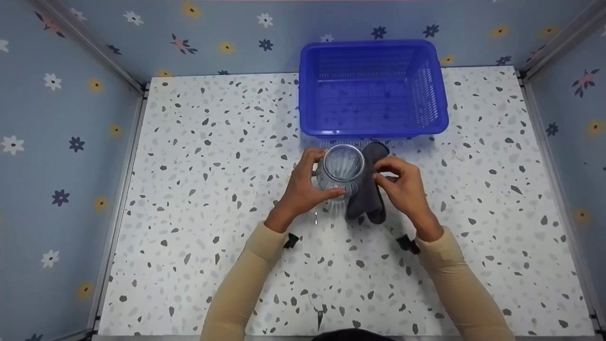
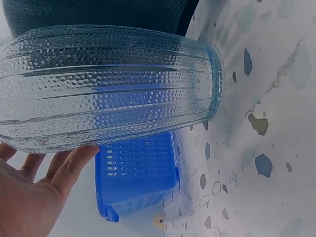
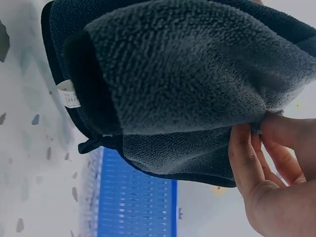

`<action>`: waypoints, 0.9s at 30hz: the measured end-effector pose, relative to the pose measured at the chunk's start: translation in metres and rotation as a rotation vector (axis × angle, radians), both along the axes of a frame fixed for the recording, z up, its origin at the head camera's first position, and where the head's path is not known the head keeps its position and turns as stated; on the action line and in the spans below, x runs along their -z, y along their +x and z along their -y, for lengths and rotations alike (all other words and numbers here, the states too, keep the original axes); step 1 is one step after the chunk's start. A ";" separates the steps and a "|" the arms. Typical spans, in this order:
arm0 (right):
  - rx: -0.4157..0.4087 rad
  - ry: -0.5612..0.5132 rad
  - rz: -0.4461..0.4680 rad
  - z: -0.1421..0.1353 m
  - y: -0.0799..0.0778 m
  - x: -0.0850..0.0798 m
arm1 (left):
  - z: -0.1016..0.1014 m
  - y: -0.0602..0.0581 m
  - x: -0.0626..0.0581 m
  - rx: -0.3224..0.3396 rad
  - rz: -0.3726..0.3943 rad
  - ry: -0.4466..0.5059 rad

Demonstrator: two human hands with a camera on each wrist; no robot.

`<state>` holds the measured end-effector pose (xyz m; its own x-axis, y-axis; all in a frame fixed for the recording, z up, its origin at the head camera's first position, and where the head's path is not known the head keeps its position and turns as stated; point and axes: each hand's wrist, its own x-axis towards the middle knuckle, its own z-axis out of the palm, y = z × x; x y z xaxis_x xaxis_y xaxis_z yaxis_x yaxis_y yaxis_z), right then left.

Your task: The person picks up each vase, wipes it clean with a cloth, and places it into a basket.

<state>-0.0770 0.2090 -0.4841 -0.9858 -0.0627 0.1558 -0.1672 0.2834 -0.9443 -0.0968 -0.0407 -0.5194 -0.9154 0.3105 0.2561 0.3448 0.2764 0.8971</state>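
Observation:
A clear ribbed glass jar (image 1: 343, 165), its round mouth facing up, stands near the middle of the table. My left hand (image 1: 303, 183) grips it from the left, thumb at the near side and fingers round the far side. Beaded texture covers the jar's wall in the left wrist view. Against its right side hangs a dark grey towel (image 1: 368, 198), folded and draped. My right hand (image 1: 405, 185) pinches the towel's right side between thumb and fingers. In the right wrist view, the towel shows dark edging, a small white label (image 3: 68, 94) and a loop.
Behind the jar, close to the back wall, sits a blue plastic basket (image 1: 371, 132) with slotted sides. Patterned panels (image 1: 61, 156) enclose the speckled white table (image 1: 213, 166) at the left, back and right.

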 end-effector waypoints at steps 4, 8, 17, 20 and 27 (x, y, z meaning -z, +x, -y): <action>0.004 0.001 0.031 -0.001 -0.001 0.004 | -0.001 0.000 0.002 -0.008 -0.015 0.012; 0.012 -0.004 0.074 -0.002 -0.001 0.009 | -0.002 0.002 0.001 -0.025 -0.003 0.014; 0.029 -0.016 0.107 -0.002 -0.004 0.023 | -0.002 0.004 -0.003 -0.036 0.097 0.026; 0.024 0.007 0.119 -0.003 -0.005 0.028 | -0.002 0.002 -0.005 -0.024 0.139 0.033; 0.031 0.021 0.109 -0.003 -0.003 0.033 | -0.002 -0.001 -0.005 -0.003 0.209 0.057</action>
<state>-0.0803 0.2124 -0.5173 -0.9984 -0.0342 0.0461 -0.0544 0.3064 -0.9503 -0.0974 -0.0389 -0.5139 -0.9513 0.2985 0.0777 0.1488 0.2238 0.9632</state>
